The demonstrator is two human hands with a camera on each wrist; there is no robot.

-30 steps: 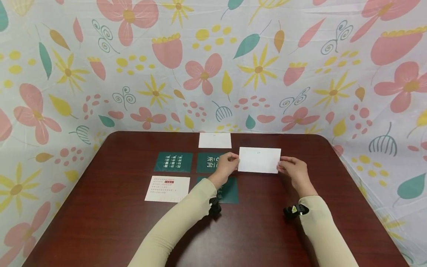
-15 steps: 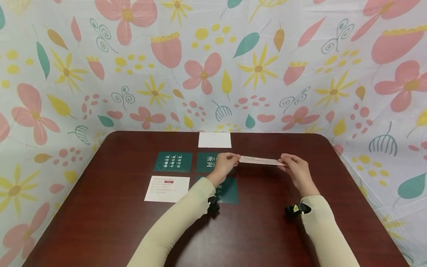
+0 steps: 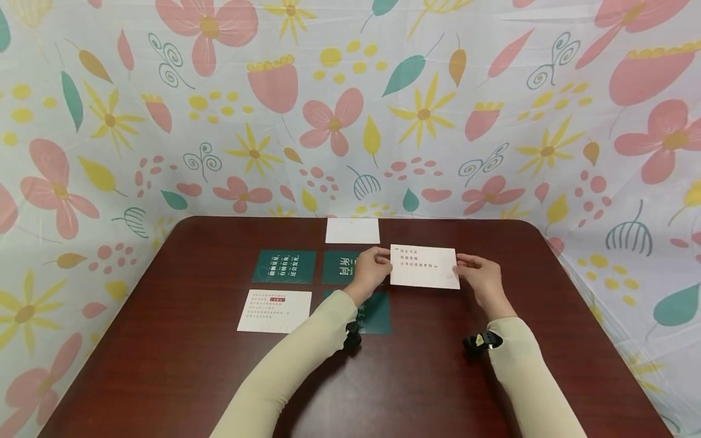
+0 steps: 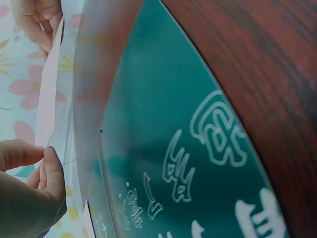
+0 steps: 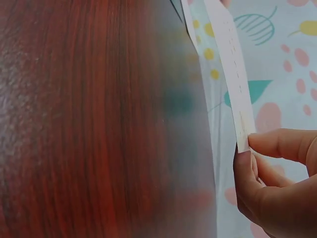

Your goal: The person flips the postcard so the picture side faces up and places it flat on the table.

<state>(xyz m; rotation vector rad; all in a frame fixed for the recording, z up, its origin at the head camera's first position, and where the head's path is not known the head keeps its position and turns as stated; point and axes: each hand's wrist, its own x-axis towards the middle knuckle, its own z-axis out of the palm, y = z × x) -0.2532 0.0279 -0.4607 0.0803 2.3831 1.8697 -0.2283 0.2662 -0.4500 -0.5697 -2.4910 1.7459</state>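
Observation:
A cream card (image 3: 423,266) with small lines of dark print is stretched between both hands above the table. My left hand (image 3: 371,275) pinches its left edge between thumb and fingers; my right hand (image 3: 483,281) pinches the right edge. Seen from the left wrist, the card (image 4: 48,94) appears nearly edge-on, with the left hand (image 4: 32,191) at its near end and the right hand beyond. In the right wrist view the right thumb and fingertips meet on the card's corner. Below the left forearm lies a green card (image 3: 378,313) with white lettering, partly covered by the sleeve.
Flat on the dark wooden table (image 3: 427,377) are two more green cards, one at left (image 3: 285,266) and one partly behind the left hand. A printed white card (image 3: 275,311) lies front left, and a nearly plain white card (image 3: 352,231) at the back. A flowered cloth (image 3: 350,109) hangs behind.
The held card has been turned over between the hands: first its nearly plain side faced up, then it stood almost edge-on, now its printed side shows. The cards on the table have stayed put.

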